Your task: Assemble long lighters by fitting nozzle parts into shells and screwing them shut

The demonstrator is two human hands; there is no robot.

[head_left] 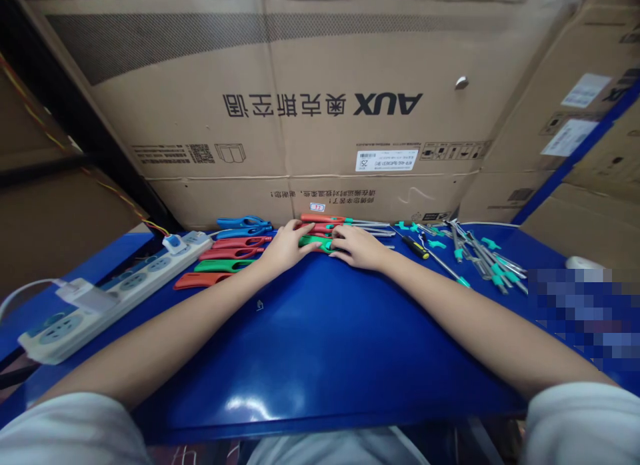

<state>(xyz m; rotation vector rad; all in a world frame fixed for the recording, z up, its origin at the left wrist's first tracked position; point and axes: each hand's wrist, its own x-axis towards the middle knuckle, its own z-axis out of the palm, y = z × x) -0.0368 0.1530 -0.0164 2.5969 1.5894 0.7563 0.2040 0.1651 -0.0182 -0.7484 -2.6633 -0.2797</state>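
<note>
Toward the back of the blue table, a green long-nosed utility lighter [315,240] lies between my two hands. My left hand [289,246] is closed on its handle end, thumb at the near side. Around the trigger part, my right hand [359,247] is closed with bent fingers, hiding much of the metal tube. Just behind the green one are red lighters [320,218] with metal tubes pointing right. Left of my left hand lies a row of bare lighter handles [223,265] in blue, red, green and orange-red.
A white power strip [145,278] with plugs runs along the left side. At right are a black-and-yellow screwdriver [416,247] and a pile of metal lighter tubes [483,251] with teal triggers. A large cardboard sheet [310,65] stands behind the table [320,345].
</note>
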